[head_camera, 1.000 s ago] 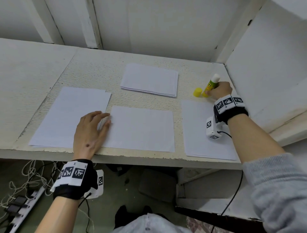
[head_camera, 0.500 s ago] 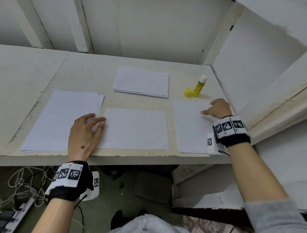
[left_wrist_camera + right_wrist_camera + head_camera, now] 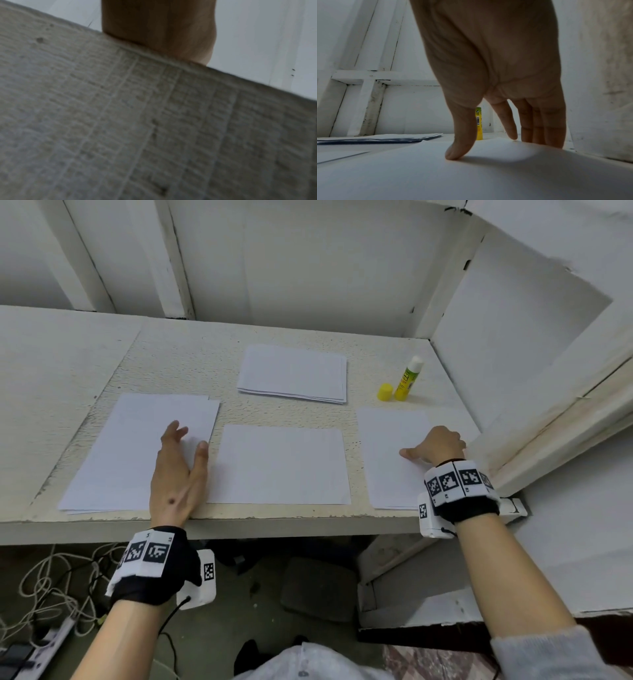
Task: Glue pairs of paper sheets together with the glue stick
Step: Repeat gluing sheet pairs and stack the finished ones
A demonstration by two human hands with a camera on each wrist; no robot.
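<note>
A yellow-green glue stick [image 3: 407, 378] stands upright and uncapped at the back right of the desk, beside its yellow cap [image 3: 385, 392]. Nothing touches either one. My right hand [image 3: 435, 445] rests with its thumb and fingertips on the right sheet [image 3: 387, 474]. The right wrist view shows the thumb and straight fingers [image 3: 539, 121] pressing that sheet [image 3: 471, 175], with the glue stick [image 3: 479, 121] behind. My left hand [image 3: 178, 460] lies flat on the left sheets [image 3: 120, 453], its thumb at the left edge of the middle sheet [image 3: 279, 465]. The left wrist view shows only the palm [image 3: 157, 27] and the desk's front face.
A stack of white paper [image 3: 293, 373] lies at the back centre. White walls close the desk [image 3: 191, 354] at the back and right, close to the right sheet. Cables and a power strip [image 3: 41, 642] lie on the floor below.
My right hand let go of the glue stick, left it standing by the cap, and drew back onto the right sheet. My left hand stayed on the left sheets.
</note>
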